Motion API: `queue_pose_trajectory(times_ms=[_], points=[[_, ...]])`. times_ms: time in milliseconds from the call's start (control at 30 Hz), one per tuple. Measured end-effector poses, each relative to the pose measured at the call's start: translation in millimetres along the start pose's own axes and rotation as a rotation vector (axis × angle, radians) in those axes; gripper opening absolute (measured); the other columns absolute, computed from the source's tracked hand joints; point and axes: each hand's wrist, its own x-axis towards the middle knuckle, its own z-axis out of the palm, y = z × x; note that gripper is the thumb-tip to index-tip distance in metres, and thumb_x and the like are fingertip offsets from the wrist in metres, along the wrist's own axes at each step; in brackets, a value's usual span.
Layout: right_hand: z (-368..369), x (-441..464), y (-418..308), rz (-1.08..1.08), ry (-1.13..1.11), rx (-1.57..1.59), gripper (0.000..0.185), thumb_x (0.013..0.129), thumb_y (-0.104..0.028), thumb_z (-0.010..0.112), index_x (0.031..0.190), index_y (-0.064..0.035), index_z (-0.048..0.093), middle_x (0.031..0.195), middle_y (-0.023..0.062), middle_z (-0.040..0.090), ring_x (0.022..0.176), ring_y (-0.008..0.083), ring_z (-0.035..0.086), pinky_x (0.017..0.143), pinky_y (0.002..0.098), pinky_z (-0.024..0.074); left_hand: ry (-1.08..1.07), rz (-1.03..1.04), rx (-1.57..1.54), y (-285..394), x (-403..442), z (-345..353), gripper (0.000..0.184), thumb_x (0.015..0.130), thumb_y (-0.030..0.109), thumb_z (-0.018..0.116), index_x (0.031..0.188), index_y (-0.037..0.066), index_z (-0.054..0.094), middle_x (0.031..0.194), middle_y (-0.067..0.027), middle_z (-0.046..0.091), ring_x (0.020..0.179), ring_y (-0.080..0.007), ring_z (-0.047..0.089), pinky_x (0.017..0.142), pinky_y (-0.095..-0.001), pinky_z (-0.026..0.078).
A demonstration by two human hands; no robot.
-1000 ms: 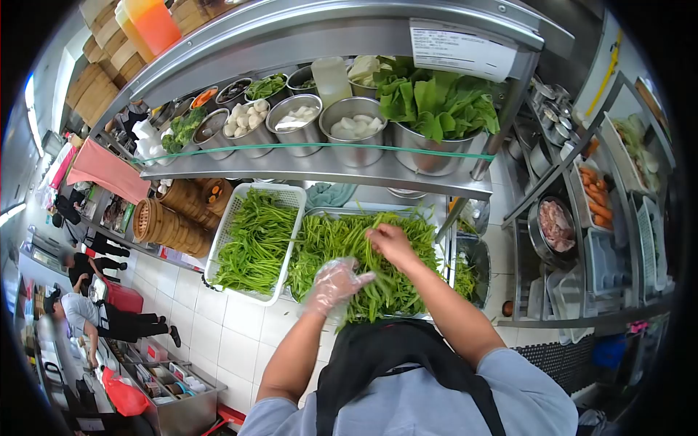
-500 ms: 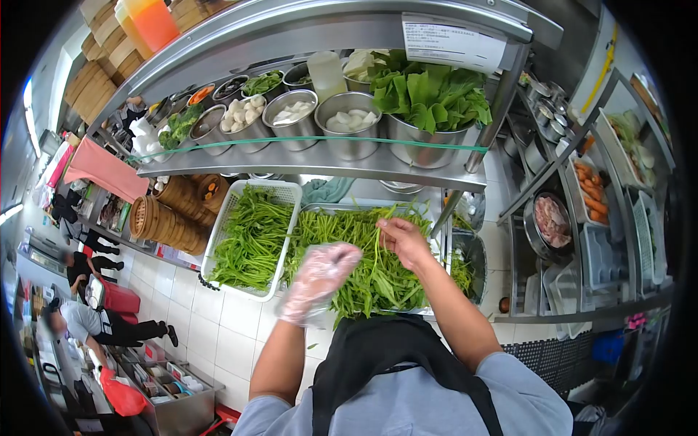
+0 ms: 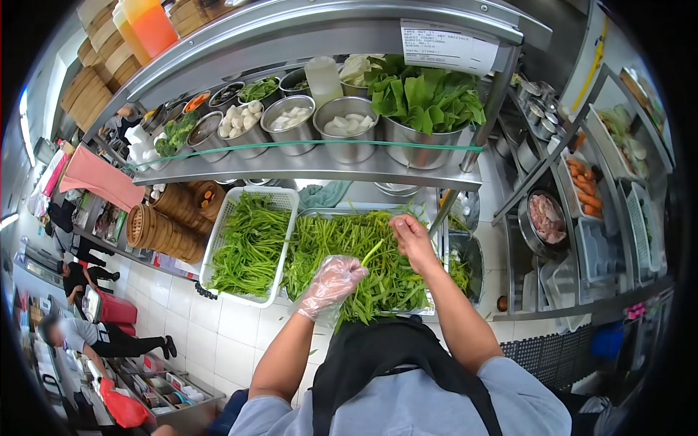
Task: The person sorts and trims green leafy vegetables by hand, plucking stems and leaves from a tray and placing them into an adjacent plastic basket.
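My left hand (image 3: 333, 285), in a clear plastic glove, is closed around a green vegetable stem (image 3: 372, 251) whose pale end sticks up toward the right. My right hand (image 3: 411, 238) is bare, its fingers curled together just right of the stem; whatever they hold, if anything, cannot be made out. Both hands are over a metal tray heaped with long leafy greens (image 3: 320, 236). To the left stands a white perforated basket (image 3: 289, 240) filled with trimmed green stems (image 3: 251, 236).
Above runs a steel shelf (image 3: 305, 168) bearing several metal pots, one with large green leaves (image 3: 425, 94). Bamboo steamers (image 3: 161, 232) are stacked at left. A dark bin (image 3: 474, 265) stands right of the tray, beyond it a rack with meat (image 3: 547, 218). Other people work at far left.
The left hand has moved right and now shows a stem in its grip. My right hand has shifted slightly right, away from the stem it was pinching.
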Motion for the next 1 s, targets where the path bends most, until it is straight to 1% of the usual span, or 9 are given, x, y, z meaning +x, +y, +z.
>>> queue_pose_trajectory(times_ms=[100, 167, 267, 333, 433, 600, 833, 900, 1000], points=[[8, -13, -9, 0.036, -0.103, -0.042, 0.018, 0.103, -0.024, 0.06, 0.104, -0.007, 0.066, 0.084, -0.0012, 0.059, 0.06, 0.0032, 0.046, 0.053, 0.0203, 0.0382, -0.038, 0.018, -0.028, -2, 3, 11, 0.032, 0.09, 0.024, 0.066, 0.075, -0.002, 0.056, 0.066, -0.0186, 0.051, 0.061, -0.0289, 0.05, 0.062, -0.0442, 0.041], [6, -11, 22, -0.114, -0.202, -0.16, 0.027, 0.1, -0.029, 0.065, 0.102, -0.0024, 0.067, 0.094, 0.0003, 0.067, 0.08, 0.0074, 0.058, 0.077, 0.0251, 0.0487, -0.043, -0.025, -0.18, 0, 7, 25, 0.025, 0.097, 0.022, 0.062, 0.085, 0.001, 0.06, 0.069, -0.0122, 0.054, 0.065, -0.0185, 0.053, 0.061, -0.0398, 0.043], [2, -26, 9, -0.158, -0.107, -0.29, 0.025, 0.101, -0.028, 0.064, 0.105, -0.0032, 0.069, 0.092, 0.0, 0.068, 0.083, 0.0063, 0.058, 0.079, 0.0251, 0.0491, -0.044, -0.042, -0.631, -22, 7, 42, 0.026, 0.101, 0.026, 0.057, 0.092, 0.003, 0.067, 0.075, -0.0093, 0.061, 0.069, -0.018, 0.058, 0.068, -0.0357, 0.049], [-30, -26, 4, -0.143, 0.082, -0.425, 0.025, 0.101, -0.027, 0.063, 0.108, -0.0041, 0.069, 0.092, 0.0008, 0.069, 0.085, 0.0084, 0.06, 0.08, 0.0271, 0.0497, 0.145, 0.093, -0.209, -36, 9, 17, 0.024, 0.102, 0.023, 0.055, 0.098, 0.004, 0.069, 0.087, -0.012, 0.066, 0.082, -0.0274, 0.063, 0.081, -0.0382, 0.051], [-137, -14, 23, -0.054, 0.269, -0.511, 0.028, 0.099, -0.027, 0.064, 0.111, -0.0033, 0.069, 0.101, 0.0093, 0.07, 0.094, 0.0188, 0.065, 0.083, 0.0343, 0.0516, 0.296, -0.331, -0.436, -52, 0, -45, 0.042, 0.097, 0.035, 0.063, 0.114, -0.003, 0.066, 0.113, -0.0177, 0.069, 0.105, -0.0292, 0.065, 0.094, -0.0384, 0.05], [-162, -22, 51, -0.178, 0.308, -1.184, 0.039, 0.088, -0.026, 0.072, 0.119, -0.0029, 0.066, 0.117, 0.022, 0.064, 0.112, 0.0407, 0.061, 0.099, 0.046, 0.0485, 0.233, -0.439, -0.199, -134, 31, 4, 0.072, 0.086, 0.039, 0.073, 0.131, -0.015, 0.055, 0.13, -0.0275, 0.064, 0.117, -0.0344, 0.064, 0.103, -0.0367, 0.047], [-6, 3, 19, -0.071, -0.089, -0.409, 0.046, 0.093, -0.033, 0.072, 0.129, -0.0058, 0.063, 0.131, 0.0152, 0.06, 0.117, 0.0274, 0.062, 0.1, 0.0382, 0.0505, 0.189, -0.267, 0.051, -80, 39, 12, 0.053, 0.088, 0.04, 0.073, 0.115, -0.006, 0.07, 0.113, -0.0287, 0.07, 0.106, -0.0383, 0.068, 0.093, -0.04, 0.051], [25, 10, 14, -0.223, -0.191, -0.347, 0.042, 0.096, -0.031, 0.068, 0.129, -0.0055, 0.063, 0.13, 0.0151, 0.059, 0.118, 0.0268, 0.06, 0.102, 0.0378, 0.0495, 0.26, -0.202, 0.089, -62, 30, 12, 0.04, 0.091, 0.036, 0.072, 0.109, 0.0, 0.074, 0.106, -0.0211, 0.073, 0.095, -0.0294, 0.07, 0.084, -0.0384, 0.052], [37, 30, 18, -0.411, -0.481, -0.218, 0.031, 0.101, -0.026, 0.062, 0.124, -0.0052, 0.064, 0.116, 0.0127, 0.064, 0.108, 0.0233, 0.063, 0.094, 0.0351, 0.0518, -0.024, -0.192, -0.494, -36, 28, -4, 0.029, 0.092, 0.034, 0.072, 0.086, 0.005, 0.074, 0.069, 0.0022, 0.05, 0.068, -0.0082, 0.041, 0.062, -0.0331, 0.037]])
